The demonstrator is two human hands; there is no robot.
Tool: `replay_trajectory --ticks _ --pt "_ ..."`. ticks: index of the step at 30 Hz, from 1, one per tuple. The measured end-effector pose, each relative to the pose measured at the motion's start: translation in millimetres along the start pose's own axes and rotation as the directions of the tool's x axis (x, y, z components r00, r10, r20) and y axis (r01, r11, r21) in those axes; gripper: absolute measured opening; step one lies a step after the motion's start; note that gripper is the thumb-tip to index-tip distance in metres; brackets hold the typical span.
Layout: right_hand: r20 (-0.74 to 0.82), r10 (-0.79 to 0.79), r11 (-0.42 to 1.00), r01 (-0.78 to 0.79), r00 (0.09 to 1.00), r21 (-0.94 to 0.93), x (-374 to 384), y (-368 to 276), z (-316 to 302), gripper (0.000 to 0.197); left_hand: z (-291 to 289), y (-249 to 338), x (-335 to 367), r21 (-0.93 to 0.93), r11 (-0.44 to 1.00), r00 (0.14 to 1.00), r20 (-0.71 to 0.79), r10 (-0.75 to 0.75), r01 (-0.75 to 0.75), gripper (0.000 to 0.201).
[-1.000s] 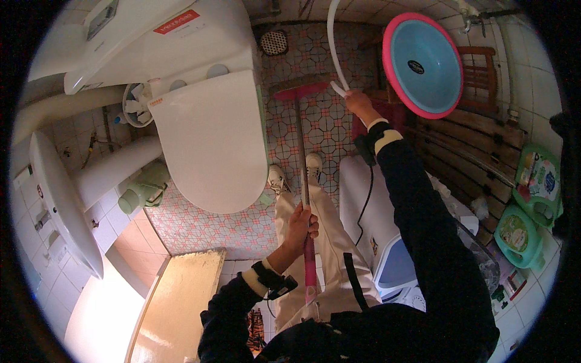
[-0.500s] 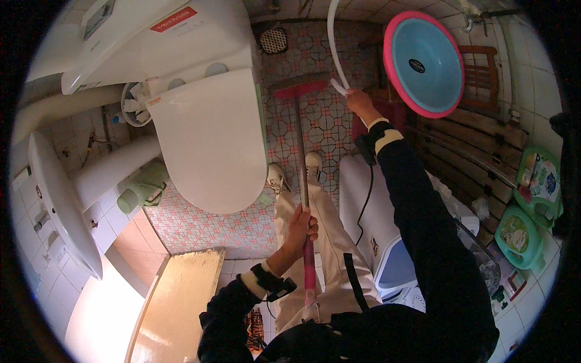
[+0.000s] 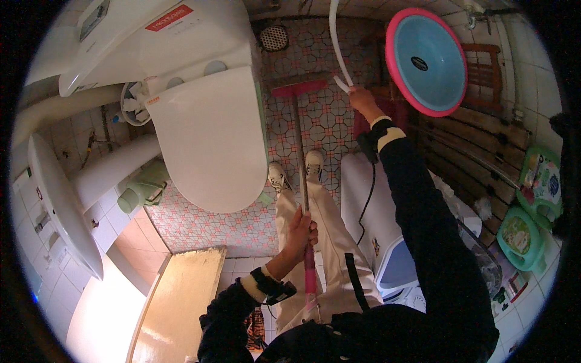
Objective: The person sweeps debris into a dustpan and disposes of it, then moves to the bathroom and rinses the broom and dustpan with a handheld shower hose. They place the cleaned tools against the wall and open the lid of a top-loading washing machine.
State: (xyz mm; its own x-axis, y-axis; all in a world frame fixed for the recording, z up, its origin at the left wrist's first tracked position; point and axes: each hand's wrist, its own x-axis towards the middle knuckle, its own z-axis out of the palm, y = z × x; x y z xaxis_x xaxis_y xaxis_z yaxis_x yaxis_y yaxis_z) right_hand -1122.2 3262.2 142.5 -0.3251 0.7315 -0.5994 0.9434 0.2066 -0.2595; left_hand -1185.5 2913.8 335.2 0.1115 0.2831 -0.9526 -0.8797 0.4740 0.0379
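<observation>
Floor (image 3: 327, 124) of patterned tiles, beside white toilet (image 3: 209, 139). Long-handled floor tool (image 3: 300, 151), pink head (image 3: 308, 88) down on the tiles. White hose (image 3: 334, 36), free end (image 3: 341, 83) just beside that head. Left hand (image 3: 298, 233) curled fully around the tool; right hand (image 3: 364, 104) curled tightly around the hose. Probably mid-wash of the floor; calling next for steady pressure on the tool, hose end low.

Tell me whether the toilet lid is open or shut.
Shut: the white, rounded, smooth toilet lid lies flat, its unbroken top facing up and no opening showing.
</observation>
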Motion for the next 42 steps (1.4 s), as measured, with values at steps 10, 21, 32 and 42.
replay_trajectory --ticks 10,21,32,42 --pt "-0.06 -0.027 1.0 0.027 0.998 0.005 -5.6 -2.7 -1.5 0.029 -12.2 -1.5 -10.4 0.102 0.994 0.999 0.03 0.034 -0.037 0.022" --pt "-0.012 -0.13 0.984 0.127 0.991 -0.122 -9.2 0.5 1.4 0.028 -9.1 0.0 -3.3 -0.029 1.0 1.0 0.002 -0.009 0.009 0.009" --pt "0.109 -0.509 0.686 0.479 0.854 -0.548 15.0 27.0 34.4 0.027 -13.0 -6.5 0.6 0.097 0.995 1.0 0.008 -0.016 0.016 0.012" --pt "0.11 -0.114 0.993 0.116 0.987 -0.009 -5.4 -10.5 19.7 0.026 -10.5 -6.5 10.3 0.04 0.999 0.999 0.053 0.007 -0.01 0.013"
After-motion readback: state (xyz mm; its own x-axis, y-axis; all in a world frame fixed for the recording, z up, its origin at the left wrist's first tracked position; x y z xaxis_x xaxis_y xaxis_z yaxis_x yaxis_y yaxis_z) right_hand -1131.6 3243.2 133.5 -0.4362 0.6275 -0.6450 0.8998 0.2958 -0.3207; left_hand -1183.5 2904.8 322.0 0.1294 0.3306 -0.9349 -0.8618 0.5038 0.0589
